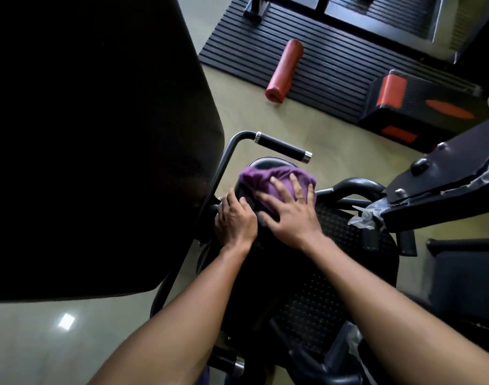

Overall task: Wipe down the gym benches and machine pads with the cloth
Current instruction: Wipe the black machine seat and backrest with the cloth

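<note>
- Our right forearm [390, 301] and left forearm [182, 315] reach forward and down over the machine, and both meet at one small seat pad [254, 164].
- We see the purple cloth [262, 176] bunched on top of that pad. It covers the far and right part, with the pad's dark rim showing just beyond it.
- We have the right hand [287, 212] flat on the cloth with its fingers spread wide, pressing down. Most of the cloth lies under and ahead of the fingertips, so we judge the next stroke is a pull back toward us.
- We have the left hand [235, 220] just left of the cloth. Its fingers curl round the pad's near-left edge, apparently to steady it.
- The right hand is the one on the cloth; the left hand only braces.
- A black handle grip [282, 148] crosses just beyond the pad, close enough to catch a long forward push.
- A large dark back pad [99, 134] fills the left, and a studded footplate [335, 232] lies to the right.
- Well apart on the floor [265, 118] lies a red foam roller [285, 70].
</note>
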Demonstrator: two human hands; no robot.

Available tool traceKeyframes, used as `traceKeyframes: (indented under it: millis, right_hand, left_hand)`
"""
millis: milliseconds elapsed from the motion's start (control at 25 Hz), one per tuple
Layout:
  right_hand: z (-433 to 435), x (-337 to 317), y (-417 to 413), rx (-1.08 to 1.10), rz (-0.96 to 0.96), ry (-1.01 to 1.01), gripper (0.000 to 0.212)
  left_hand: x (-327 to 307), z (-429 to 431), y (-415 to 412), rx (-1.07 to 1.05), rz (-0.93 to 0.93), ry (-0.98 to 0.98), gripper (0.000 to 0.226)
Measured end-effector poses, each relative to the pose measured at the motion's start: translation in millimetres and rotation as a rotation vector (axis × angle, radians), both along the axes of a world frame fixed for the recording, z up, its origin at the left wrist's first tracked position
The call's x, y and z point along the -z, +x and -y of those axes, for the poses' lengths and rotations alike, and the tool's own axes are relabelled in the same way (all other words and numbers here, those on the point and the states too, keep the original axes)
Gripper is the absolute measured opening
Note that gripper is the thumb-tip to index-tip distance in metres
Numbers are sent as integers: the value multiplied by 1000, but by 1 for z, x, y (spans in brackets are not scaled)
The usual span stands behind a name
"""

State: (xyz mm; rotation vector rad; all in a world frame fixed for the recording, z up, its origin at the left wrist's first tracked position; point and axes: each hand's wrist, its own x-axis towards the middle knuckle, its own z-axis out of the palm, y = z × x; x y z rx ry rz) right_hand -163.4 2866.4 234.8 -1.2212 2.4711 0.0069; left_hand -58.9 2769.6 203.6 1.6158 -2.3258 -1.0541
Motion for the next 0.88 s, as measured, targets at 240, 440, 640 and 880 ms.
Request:
traceKeyframes:
  millis: [240,440,640,880]
  right_hand:
    - [12,3,-30,86,20,4,68]
    - [83,4,-30,-104,-83,35,54]
    - [125,-5,-48,-170,-52,112,44]
    - [90,-6,-94,300,151,78,67]
  left_hand:
    - [3,-6,-12,-70,45,-169,41]
    - [10,-7,-13,-83,89,-258,41]
    - [8,-9,-15,-97,102,-256,46]
    - [10,-9,-13,-87,97,-267,47]
